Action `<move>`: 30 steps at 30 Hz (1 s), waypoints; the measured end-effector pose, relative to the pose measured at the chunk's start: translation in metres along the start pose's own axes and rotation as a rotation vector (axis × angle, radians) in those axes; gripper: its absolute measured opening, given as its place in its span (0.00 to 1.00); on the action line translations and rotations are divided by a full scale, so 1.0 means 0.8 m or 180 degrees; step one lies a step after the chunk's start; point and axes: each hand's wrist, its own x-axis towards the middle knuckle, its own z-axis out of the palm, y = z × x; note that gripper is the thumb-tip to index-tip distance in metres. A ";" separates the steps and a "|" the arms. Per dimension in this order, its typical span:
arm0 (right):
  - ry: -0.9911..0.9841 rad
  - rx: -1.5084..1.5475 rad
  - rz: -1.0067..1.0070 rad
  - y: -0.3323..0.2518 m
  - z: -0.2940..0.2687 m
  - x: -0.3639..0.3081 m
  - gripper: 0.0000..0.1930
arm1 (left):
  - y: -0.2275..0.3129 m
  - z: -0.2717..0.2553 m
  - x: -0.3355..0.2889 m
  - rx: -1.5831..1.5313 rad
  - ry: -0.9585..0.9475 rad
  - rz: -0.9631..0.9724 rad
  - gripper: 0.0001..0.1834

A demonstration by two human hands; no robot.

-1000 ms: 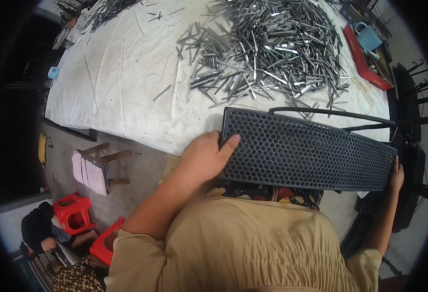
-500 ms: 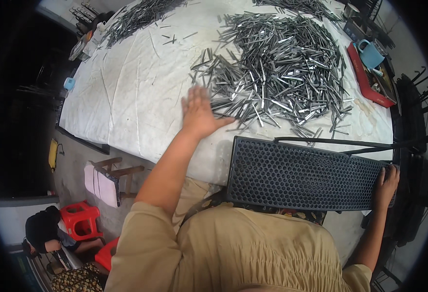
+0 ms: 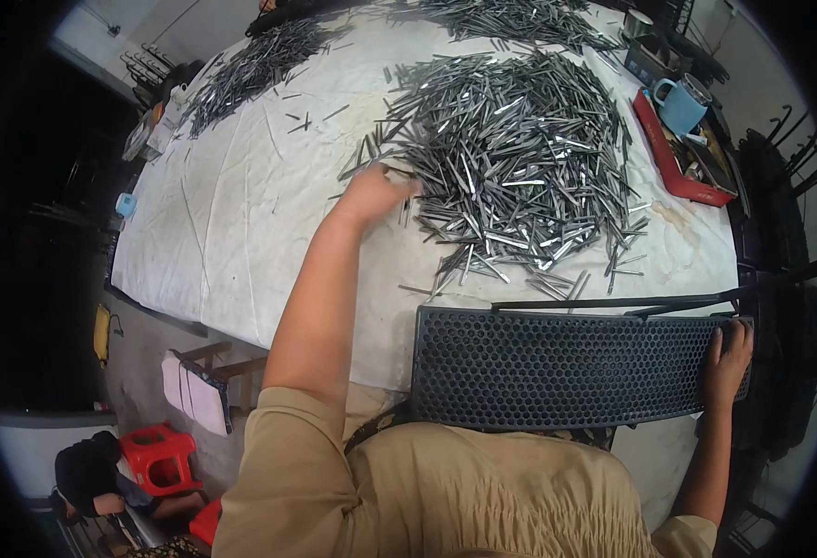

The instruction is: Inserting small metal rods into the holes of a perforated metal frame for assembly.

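Note:
A large heap of thin dark-grey metal strips (image 3: 529,158) lies on the white-covered table. At the heap's near-left edge, my left hand (image 3: 378,197) has its fingers curled around a few of the strips, with some ends sticking out by the thumb. Its fingertips are partly hidden. In front of me, along the table's near edge, a black panel (image 3: 557,367) full of round holes lies lengthwise. My right hand (image 3: 727,361) grips the panel's right end, fingers over its surface.
More strips are piled at the far left (image 3: 264,70) and far middle (image 3: 511,20). A red tray (image 3: 676,167) with a light-blue mug (image 3: 683,104) stands at the right. Black racks line the right side. A padded stool (image 3: 195,391), a red stool (image 3: 160,460) and a seated person (image 3: 90,474) are lower left.
My left hand has gone from spread flat beside the heap to curled around strips at its edge. The view has shifted a little. My right hand stays on the panel.

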 end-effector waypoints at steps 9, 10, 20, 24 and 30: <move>-0.0006 -0.0032 0.0092 -0.012 0.000 0.004 0.17 | 0.116 0.069 0.084 0.0834 0.1153 0.1066 0.48; -0.0028 -0.0080 0.0107 -0.012 -0.002 0.003 0.17 | 0.137 0.083 0.087 0.1408 0.0696 0.1174 0.52; -0.0217 0.0035 0.0329 -0.013 -0.007 0.002 0.18 | 0.213 0.121 0.104 0.2622 -0.0339 0.0797 0.46; -0.0226 0.0132 0.0332 -0.016 -0.007 0.005 0.17 | 0.208 0.151 0.086 0.2416 0.0547 0.0610 0.25; -0.0021 0.0120 0.0229 -0.020 -0.011 0.006 0.16 | 0.203 0.152 0.070 0.2277 0.0696 0.1098 0.16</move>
